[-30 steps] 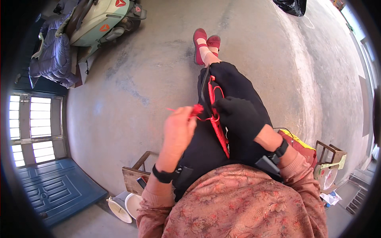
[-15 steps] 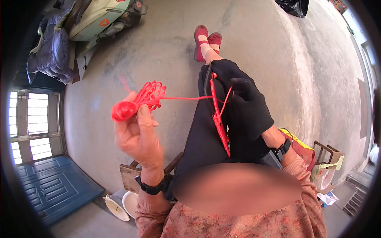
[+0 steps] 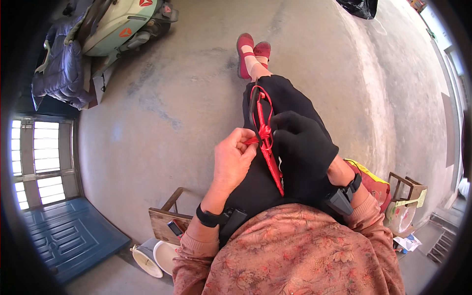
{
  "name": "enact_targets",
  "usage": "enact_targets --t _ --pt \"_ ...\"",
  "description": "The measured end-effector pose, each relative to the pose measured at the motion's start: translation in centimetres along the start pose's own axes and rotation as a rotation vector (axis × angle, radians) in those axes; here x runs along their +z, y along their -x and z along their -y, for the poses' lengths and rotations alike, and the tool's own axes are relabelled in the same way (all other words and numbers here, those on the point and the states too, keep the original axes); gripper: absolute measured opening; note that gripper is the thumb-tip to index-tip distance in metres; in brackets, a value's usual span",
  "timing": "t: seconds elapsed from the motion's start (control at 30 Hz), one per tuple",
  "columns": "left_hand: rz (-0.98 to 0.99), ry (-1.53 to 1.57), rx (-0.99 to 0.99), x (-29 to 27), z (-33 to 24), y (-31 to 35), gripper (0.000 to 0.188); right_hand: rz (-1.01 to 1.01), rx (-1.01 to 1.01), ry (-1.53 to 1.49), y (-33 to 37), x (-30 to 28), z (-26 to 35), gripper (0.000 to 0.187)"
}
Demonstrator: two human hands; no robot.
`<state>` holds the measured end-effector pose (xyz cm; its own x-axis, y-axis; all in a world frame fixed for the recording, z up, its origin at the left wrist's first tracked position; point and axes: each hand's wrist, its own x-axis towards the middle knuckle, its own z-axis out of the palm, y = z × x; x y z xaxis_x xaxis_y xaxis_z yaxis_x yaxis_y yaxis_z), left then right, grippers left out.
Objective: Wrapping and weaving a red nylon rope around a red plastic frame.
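In the head view, a grey concrete floor [image 3: 196,64] spread beneath a seated person, with a pale green scooter [image 3: 118,37] and a quilted purple cover [image 3: 64,73] at its upper left corner, a black bag [image 3: 361,7] at its top edge and a blue panelled door [image 3: 73,236] at its lower left corner. A wooden stool [image 3: 164,221] stood left of the person, a red bag [image 3: 373,184] with yellow trim on the right. Along the middle of the lap, in black trousers [image 3: 248,177], lay a narrow red-edged piece [image 3: 271,164], one end near the waist edge, the other toward the knees. A bunch of red cord [image 3: 265,132] sat against its middle, one loop rising toward the knee edge. The bare left hand [image 3: 233,155] pinched the cord from the left. The black-gloved right hand [image 3: 302,140] was curled just beside the piece's right edge; whether it gripped anything could not be told.
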<state>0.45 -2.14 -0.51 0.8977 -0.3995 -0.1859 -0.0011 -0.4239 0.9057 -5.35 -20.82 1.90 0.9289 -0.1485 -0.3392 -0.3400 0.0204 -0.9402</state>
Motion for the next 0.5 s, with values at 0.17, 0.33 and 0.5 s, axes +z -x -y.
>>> enact_targets --t 0.17,0.33,0.5 --pt "0.139 0.201 -0.031 0.0 -0.5 0.4 0.022 0.037 0.058 0.087 -0.3 0.2 0.7 0.030" --pt "0.175 0.449 -0.056 -3.5 -2.0 1.4 0.023 0.149 0.000 -1.000 1.0 -2.7 0.4 0.046" --pt "0.612 1.308 -0.072 -0.9 -4.7 3.5 0.051 0.424 -0.200 -0.759 8.8 -4.2 1.8 0.040"
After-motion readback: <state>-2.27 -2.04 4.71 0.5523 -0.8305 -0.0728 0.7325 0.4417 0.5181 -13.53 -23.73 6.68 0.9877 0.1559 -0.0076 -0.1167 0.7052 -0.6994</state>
